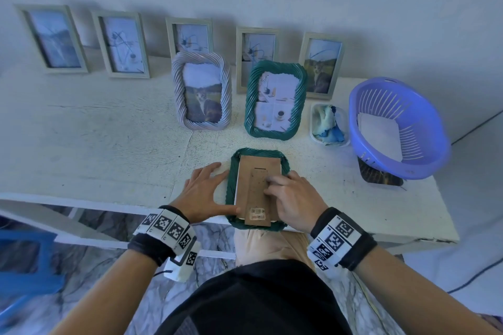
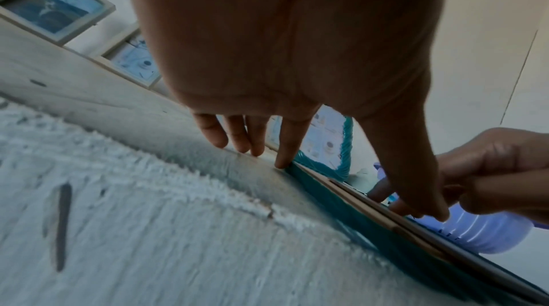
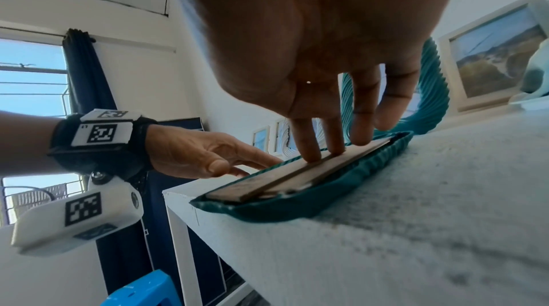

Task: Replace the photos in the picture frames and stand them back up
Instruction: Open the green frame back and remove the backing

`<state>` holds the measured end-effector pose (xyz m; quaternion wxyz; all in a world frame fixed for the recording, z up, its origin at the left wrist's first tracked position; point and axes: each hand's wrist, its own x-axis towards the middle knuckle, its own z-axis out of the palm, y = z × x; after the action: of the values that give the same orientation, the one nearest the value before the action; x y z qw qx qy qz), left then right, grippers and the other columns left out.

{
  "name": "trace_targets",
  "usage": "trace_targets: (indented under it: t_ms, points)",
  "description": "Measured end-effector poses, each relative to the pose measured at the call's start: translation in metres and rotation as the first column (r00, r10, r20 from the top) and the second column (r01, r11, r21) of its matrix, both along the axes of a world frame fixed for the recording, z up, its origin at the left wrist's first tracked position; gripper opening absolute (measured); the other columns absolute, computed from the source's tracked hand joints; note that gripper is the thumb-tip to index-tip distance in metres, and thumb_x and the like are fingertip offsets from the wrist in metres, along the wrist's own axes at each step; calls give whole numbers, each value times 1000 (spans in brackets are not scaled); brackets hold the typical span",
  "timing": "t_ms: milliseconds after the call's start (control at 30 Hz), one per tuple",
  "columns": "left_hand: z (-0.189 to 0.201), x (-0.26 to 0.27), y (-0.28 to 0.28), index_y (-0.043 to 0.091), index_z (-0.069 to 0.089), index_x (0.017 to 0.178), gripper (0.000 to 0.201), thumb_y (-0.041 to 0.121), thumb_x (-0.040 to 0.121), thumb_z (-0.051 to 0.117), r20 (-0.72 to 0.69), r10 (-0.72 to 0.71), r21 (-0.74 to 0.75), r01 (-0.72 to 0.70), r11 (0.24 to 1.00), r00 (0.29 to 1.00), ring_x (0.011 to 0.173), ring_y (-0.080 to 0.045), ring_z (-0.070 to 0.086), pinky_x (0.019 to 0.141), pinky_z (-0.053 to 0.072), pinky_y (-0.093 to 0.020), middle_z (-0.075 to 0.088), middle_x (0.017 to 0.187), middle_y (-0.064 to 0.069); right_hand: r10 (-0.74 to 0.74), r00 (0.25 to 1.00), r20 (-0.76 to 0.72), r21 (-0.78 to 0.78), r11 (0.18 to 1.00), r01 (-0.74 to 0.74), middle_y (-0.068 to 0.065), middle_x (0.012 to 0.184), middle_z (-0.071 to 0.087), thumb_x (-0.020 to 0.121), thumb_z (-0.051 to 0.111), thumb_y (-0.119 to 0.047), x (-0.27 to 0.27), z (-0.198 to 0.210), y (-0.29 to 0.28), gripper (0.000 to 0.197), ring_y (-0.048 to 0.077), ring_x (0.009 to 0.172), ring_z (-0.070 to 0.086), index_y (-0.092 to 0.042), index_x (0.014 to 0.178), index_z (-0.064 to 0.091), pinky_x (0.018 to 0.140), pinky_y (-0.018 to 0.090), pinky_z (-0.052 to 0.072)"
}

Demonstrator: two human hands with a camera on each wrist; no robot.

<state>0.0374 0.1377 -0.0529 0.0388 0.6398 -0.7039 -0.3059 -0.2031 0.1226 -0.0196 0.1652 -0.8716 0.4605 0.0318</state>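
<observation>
A green twisted-rim frame (image 1: 231,185) lies face down at the near edge of the white table (image 1: 95,144), between the two hands, its brown backing board (image 1: 254,190) facing up. The left hand (image 1: 206,193) lies loose with straight, spread fingers flat on the table just beside the frame's left rim, the thumb touching the board's near left corner. The right hand (image 1: 291,198) presses straight fingertips (image 3: 307,153) onto the board and grips nothing.

Just beyond the hands stand two upright frames: a pale twisted frame (image 1: 202,91) holding a cat photo, ahead of the left hand, and a second green frame (image 1: 275,100) ahead of the right. Behind these, five plain pale frames (image 1: 122,45) lean along the wall. Beyond and to the right of the right hand sit a small clear tub of cloths (image 1: 328,125) and a purple basket (image 1: 397,128) with white sheets inside, which rests partly on a dark flat piece (image 1: 378,174).
</observation>
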Motion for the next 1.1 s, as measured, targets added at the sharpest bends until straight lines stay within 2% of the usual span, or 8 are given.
trace_targets:
  t_ms: [300,567,633,767,867,933,1000,1100]
  points:
    - [-4,-1,2,39,12,153,120,90,48,39,68,-48,18,46,999,997,144,-24,5,113,19,-51,4,161,2,-51,999,-3,-19,998,51,-11,135,54,90,41,-11,5,-1,1,41,23,104,43,-20,121,67,89,36,41]
    - [-1,5,0,42,14,152,117,83,46,44,-40,-19,56,21,998,999,145,-25,5,115,16,-51,6,162,2,-57,997,-49,-103,993,52,-9,122,61,88,41,-14,12,-7,2,36,23,102,43,-16,109,70,82,35,37]
    - [-2,7,-1,42,13,152,117,83,47,45,-53,-29,56,32,998,998,145,-24,4,115,16,-51,6,162,2,-59,998,-31,-128,990,54,-7,113,65,86,42,-16,13,-8,1,33,24,97,45,-15,100,72,76,34,38]
    - [-6,10,-1,40,13,152,118,84,48,45,-62,-34,46,37,998,997,146,-22,3,115,16,-52,7,162,4,-94,995,20,-194,976,96,1,76,64,82,38,-33,24,-10,7,34,26,78,52,-12,73,63,59,34,46]
    - [-9,11,2,44,9,151,111,82,54,46,-78,-43,15,45,999,996,146,-19,5,113,18,-54,7,162,7,-93,996,5,-237,967,92,6,78,64,80,58,-45,35,-9,7,36,27,80,58,-10,86,64,59,34,51]
    - [-11,13,5,52,19,146,95,80,59,46,-93,-59,-8,59,998,994,146,-18,7,113,19,-54,8,161,8,-120,992,-38,-206,972,110,10,82,64,75,70,-49,42,-7,7,46,27,81,61,-6,93,66,59,34,53]
    - [-12,14,7,59,27,138,81,80,62,43,-91,-78,-19,77,997,993,145,-17,6,113,18,-52,7,161,8,-146,987,-72,-186,974,130,14,86,62,77,72,-49,50,-4,8,49,28,81,61,-4,95,64,59,34,52]
    - [-13,15,8,59,29,138,79,80,63,42,-89,-82,-14,81,997,993,145,-14,5,114,17,-50,7,161,9,-170,985,-22,-166,972,164,18,107,56,90,59,-39,58,-3,9,40,31,96,57,-4,109,56,71,35,51]
